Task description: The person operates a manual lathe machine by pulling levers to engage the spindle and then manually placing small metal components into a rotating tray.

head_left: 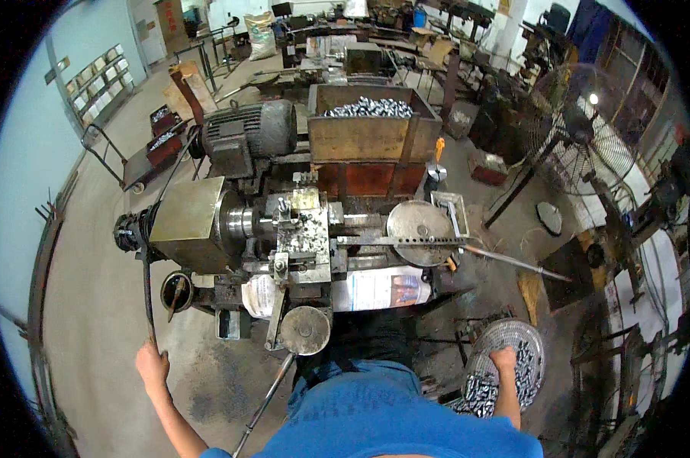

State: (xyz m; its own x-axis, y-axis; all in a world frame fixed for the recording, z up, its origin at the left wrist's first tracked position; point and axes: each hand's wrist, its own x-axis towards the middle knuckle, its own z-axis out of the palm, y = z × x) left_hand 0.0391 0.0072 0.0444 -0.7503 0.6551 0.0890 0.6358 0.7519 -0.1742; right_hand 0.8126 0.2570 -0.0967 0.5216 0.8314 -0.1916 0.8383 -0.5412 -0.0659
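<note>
1. On the floor at the far left, a cart (136, 169) stood near the wall, carrying red boxes (164, 155) of shiny pieces.
2. Off the machine's front left corner, the left hand (152, 368) had its fingers closed around the lower end of a dark rod (149, 305), which ran up to the machine's left end.
3. Just right of the rod, by the machine's front edge, sat a dark pot (166, 292) with a stick (178, 292) in it.
4. Along the machine's left part was a metal housing (186, 217), with a motor (246, 137) behind it.
5. Midway along the machine was a sliding block (307, 229); a small round disc (305, 330) jutted past the front edge.
6. Beyond the back edge stood a wooden bin (360, 137), with bright pieces (371, 107) showing at its top.
7. Along the front edge lay printed paper (379, 291); towards the right end lay a large round plate (417, 225).
8. Inside the rim of a round basket (505, 327), the right hand (503, 357) was over small metal parts (482, 389). Its fingers were curled; whether they held a part, I could not tell.
9. Behind the basket, farther right, stood a fan (577, 126).
</note>
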